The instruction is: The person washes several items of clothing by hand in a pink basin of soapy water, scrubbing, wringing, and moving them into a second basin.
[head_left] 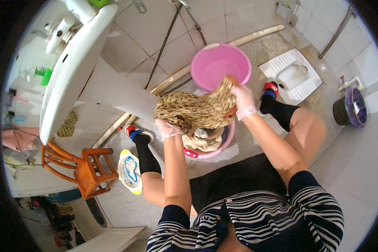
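Both my hands wear thin translucent gloves and hold up a tan garment with a dark animal-like print. My left hand closes on its lower left end. My right hand grips the right end, held higher and slightly blurred. Bunched and wrinkled, the garment hangs between them above a pink basin. Its folds hide much of that basin, where cream and dark clothes lie heaped. Just beyond the garment stands a larger pink tub, seemingly with water in it.
A white squat toilet lies at the far right, with a lined dark bin nearer. White sink juts in at the left. Below it are a wooden chair and a small white-and-yellow basin. A pipe runs along the wall.
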Motion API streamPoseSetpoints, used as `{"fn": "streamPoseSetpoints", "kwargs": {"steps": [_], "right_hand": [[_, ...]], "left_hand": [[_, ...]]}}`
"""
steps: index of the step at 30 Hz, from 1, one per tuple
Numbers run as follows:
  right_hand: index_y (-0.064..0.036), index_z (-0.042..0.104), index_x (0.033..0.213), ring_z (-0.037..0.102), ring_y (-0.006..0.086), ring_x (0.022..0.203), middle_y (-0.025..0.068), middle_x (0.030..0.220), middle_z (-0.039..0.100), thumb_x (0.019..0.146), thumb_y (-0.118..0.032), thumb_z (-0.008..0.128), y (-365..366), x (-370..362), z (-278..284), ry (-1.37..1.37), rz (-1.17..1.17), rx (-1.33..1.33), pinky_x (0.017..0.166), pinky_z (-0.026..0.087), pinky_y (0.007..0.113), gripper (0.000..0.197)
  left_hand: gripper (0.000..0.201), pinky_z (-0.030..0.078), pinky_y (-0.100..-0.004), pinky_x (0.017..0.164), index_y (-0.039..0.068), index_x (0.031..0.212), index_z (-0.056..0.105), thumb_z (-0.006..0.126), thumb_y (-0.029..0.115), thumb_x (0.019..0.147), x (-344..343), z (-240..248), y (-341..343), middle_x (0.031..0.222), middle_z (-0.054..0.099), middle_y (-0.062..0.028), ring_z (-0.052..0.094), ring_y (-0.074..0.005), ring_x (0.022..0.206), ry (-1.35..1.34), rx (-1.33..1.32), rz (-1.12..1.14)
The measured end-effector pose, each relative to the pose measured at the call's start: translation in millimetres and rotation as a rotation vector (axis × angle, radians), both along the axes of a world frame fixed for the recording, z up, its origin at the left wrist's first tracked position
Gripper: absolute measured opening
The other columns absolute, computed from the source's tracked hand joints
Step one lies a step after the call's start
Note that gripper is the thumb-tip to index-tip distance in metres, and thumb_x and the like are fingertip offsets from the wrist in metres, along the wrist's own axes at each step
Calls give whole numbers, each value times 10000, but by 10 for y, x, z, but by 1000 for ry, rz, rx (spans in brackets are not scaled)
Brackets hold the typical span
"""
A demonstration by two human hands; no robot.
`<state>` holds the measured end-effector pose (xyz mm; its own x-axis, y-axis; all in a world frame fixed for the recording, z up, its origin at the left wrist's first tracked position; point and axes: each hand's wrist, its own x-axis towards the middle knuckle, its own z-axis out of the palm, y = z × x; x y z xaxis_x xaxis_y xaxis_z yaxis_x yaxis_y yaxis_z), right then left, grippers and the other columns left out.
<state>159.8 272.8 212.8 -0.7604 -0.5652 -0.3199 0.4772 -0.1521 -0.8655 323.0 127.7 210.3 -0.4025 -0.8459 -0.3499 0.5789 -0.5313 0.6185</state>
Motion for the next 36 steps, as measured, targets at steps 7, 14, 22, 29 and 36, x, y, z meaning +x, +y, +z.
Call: {"fn": "streamPoseSetpoints", "kwargs": {"steps": [7,14,22,29,36], "right_hand": [[-37,377,1305,492,275,1124,155,1213,515,815,-487,529,77,174,-2027,279,388,900,956,366,356,683],[-118,234,1392,285,313,1291,91,1423,284,641,-826,380,-230,690,-847,-1360,494,-245,1029,159,579,1043],[-90,429,1266,442,252,1151,97,1275,464,805,-688,341,-497,821,-1222,-906,67,-546,992,341,385,761],[-44,533,1108,547,274,982,120,1092,562,905,-433,368,-490,521,-1149,-979,106,-656,890,447,403,468],[-23,558,1080,559,234,929,112,1028,597,729,-309,583,-292,104,-678,-237,758,-118,878,426,373,453]], "left_hand": [[456,433,-395,904,40,1187,472,376,362,879,-274,452,366,1223,495,-126,486,-262,1108,72,-48,-26],[735,415,-454,952,153,1306,374,396,643,758,540,-115,301,1286,435,-114,426,-292,1176,116,-626,-254],[402,492,-417,807,8,1023,551,371,349,909,1014,-761,691,1042,595,-152,595,-272,894,-944,-775,-85],[380,394,-320,938,93,1142,529,382,338,892,1151,-973,-3,1156,549,-51,498,-187,1088,-129,-202,-65],[414,383,-361,957,45,1196,482,280,281,921,245,-1030,-746,1237,505,-99,474,-253,1132,-318,25,-175]]}}
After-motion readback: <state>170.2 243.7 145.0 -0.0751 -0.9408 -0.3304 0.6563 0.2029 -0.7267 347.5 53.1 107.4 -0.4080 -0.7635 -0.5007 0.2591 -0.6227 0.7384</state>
